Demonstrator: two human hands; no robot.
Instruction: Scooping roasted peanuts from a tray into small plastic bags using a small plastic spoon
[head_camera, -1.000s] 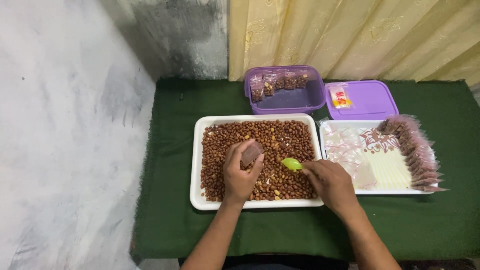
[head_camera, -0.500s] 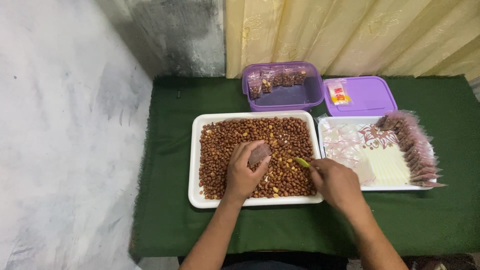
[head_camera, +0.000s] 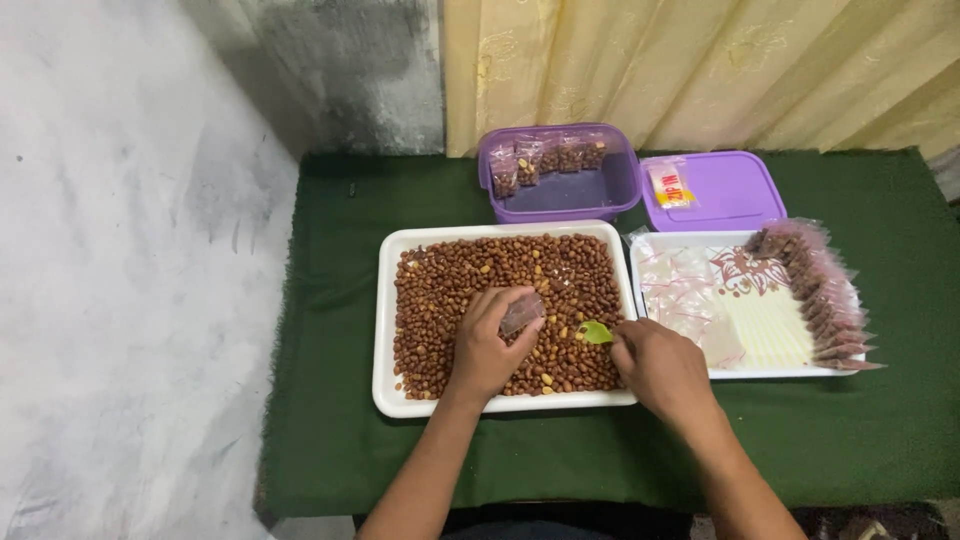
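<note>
Peanuts (head_camera: 470, 275), red-brown and loose, fill a white rectangular tray (head_camera: 384, 330) on the green cloth (head_camera: 330, 400), and over them the person's left hand (head_camera: 485, 345) pinches a small clear plastic pouch (head_camera: 522, 312) between fingers and thumb, its mouth turned toward the right hand. Right hand (head_camera: 662, 368), at the tray's right edge, is closed on a small green scoop (head_camera: 596, 332) whose bowl rests on the nuts just beside the pouch. Behind the tray stands a purple box (head_camera: 560, 195) holding filled pouches, its lid (head_camera: 730, 190) alongside, while a second white tray (head_camera: 745, 372) to the right carries flat empty pouches and a row of filled ones (head_camera: 815, 290).
</note>
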